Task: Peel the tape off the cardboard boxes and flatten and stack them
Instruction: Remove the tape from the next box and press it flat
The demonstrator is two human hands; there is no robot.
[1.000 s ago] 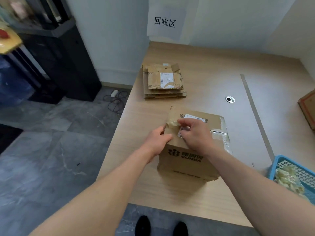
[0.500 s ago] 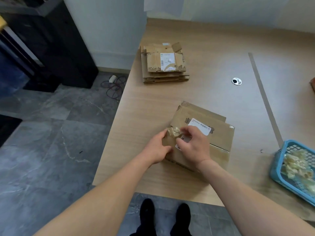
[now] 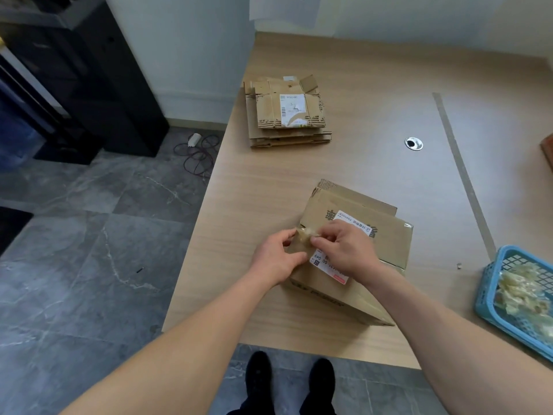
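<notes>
Cardboard box (image 3: 386,238), tape wad (image 3: 305,233) (right hand (image 3: 347,250) pinches)

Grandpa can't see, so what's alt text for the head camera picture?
A right hand pinches crumpled clear tape at the corner of a brown cardboard box on a pale wooden table; the left hand grips that corner. A stack of flattened brown cardboard boxes lies behind, a blue plastic basket of tape scraps to the right.

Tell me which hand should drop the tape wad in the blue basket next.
Right, probably. The right hand pinches the tape wad, and the blue basket sits on its side. The left hand grips the box at its corner, farther away.
</notes>
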